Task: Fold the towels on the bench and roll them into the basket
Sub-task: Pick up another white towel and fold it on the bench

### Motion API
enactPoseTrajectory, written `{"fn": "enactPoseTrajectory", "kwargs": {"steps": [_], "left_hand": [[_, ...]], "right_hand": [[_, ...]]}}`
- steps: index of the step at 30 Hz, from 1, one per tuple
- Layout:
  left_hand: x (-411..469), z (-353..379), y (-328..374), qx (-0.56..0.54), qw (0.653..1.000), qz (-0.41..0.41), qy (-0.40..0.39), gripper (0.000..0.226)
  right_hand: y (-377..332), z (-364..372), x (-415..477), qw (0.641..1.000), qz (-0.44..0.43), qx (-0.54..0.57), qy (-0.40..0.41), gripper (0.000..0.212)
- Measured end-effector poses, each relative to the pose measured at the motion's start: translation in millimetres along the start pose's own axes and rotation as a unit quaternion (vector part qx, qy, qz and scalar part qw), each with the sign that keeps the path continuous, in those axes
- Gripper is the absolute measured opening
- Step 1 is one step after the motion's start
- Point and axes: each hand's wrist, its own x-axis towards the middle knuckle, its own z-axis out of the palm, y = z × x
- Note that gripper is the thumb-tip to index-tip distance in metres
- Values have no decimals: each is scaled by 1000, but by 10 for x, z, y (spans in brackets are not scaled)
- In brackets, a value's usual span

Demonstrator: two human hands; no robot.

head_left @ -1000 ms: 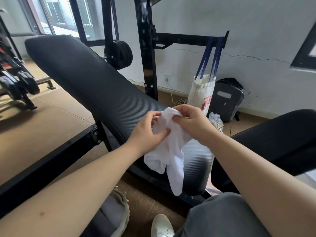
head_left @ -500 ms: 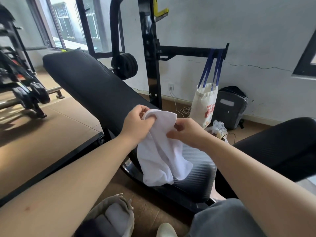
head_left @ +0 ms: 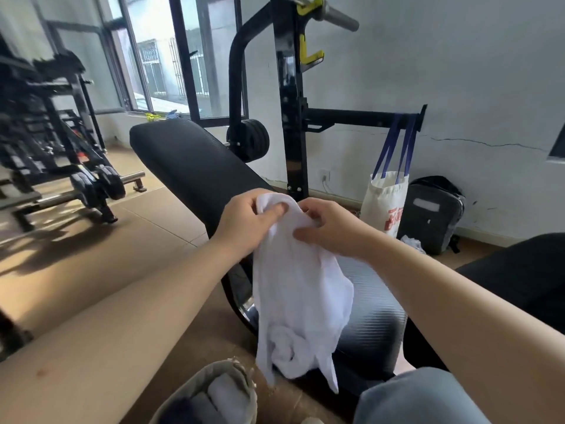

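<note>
Above the black bench, the left hand and right hand are pinching a white towel, hanging crumpled below the grip; basket sitting lower-left.

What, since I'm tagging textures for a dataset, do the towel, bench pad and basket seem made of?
Towel: likely white terry cotton, matte and fuzzy, hanging in limp folds. Bench pad: probably black vinyl, faintly glossy, with fine woven-looking ribbing. Basket: seemingly grey fabric or felt; soft wall, frayed rim.
</note>
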Motion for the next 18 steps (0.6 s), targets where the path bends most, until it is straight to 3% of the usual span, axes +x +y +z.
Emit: {"fn": "enactPoseTrajectory", "kwargs": {"steps": [5,12,18], "left_hand": [[-24,-228,17,29,999,-16,31,13],[-99,-560,-92,76,991,-67,91,9],[-138,-828,-115,85,982,-113,125,17]], "right_hand": [[-12,-99,-70,999,28,-32,-30,4],[124,-305,-111,981,66,-180,-16,18],[40,-498,-147,975,99,-198,33,21]]}}
